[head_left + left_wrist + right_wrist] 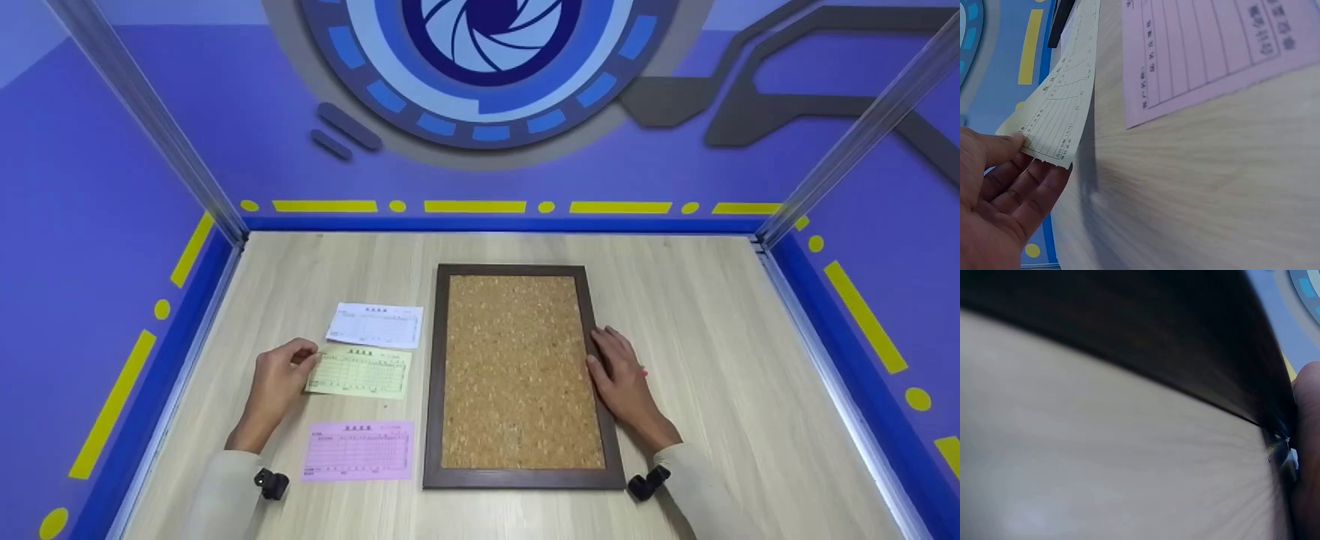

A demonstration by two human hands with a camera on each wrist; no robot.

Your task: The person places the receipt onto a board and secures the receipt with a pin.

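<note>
Yellow slip (364, 374) in L grip (279, 379) btwn white slip (376, 326)/pink slip (358, 451), R grip (622, 381) loose against corkboard (517, 367)

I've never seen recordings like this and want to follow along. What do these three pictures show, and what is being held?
There is no robot here: the hands are a person's own. The widest picture comes from a camera on the head, looking down. The other two come from small black cameras worn at the wrists, each close to one hand.

On the table lie a framed corkboard and, to its left, a column of three printed slips: white, yellow-green and pink.

The left hand pinches the yellow-green slip's left end; the left wrist picture shows that end raised. The right hand touches the corkboard's right edge; its wrist picture is mostly blurred frame and table.
</note>
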